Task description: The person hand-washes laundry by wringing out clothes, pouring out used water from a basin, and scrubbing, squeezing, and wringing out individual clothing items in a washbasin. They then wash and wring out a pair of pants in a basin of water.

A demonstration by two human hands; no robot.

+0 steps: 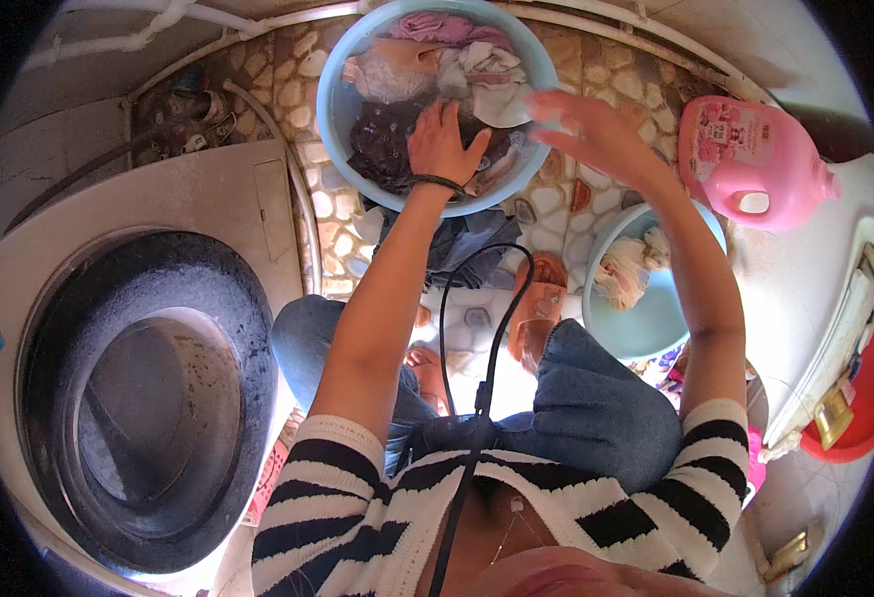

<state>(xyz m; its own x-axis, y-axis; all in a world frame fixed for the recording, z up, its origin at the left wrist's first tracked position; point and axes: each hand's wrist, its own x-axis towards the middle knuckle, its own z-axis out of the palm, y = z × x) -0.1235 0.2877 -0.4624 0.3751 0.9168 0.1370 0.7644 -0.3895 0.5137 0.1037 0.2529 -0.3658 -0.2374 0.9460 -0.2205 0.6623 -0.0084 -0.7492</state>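
Observation:
A large light-blue plastic basin (330, 119) of water and wet clothes rests on the pebble-patterned floor before me. Spread fingers down, my left hand (443, 145) lies on a dark wet garment (383, 142) inside it. A dark band circles that wrist. My right hand (594, 134), blurred, is over the basin's right rim with fingers apart and nothing visible in it. Near it is a white-grey cloth (497, 93). Farther back in the water are a peach-coloured cloth (396, 67) and a pink cloth (433, 28).
A smaller blue basin (635, 336) with pale cloth (622, 272) stands under my right forearm. Beyond it is a pink detergent jug (762, 164). Dark clothes (474, 235) lie below the large basin. At left stands a front-loading washing machine (146, 388); a black cable (444, 328) hangs before me.

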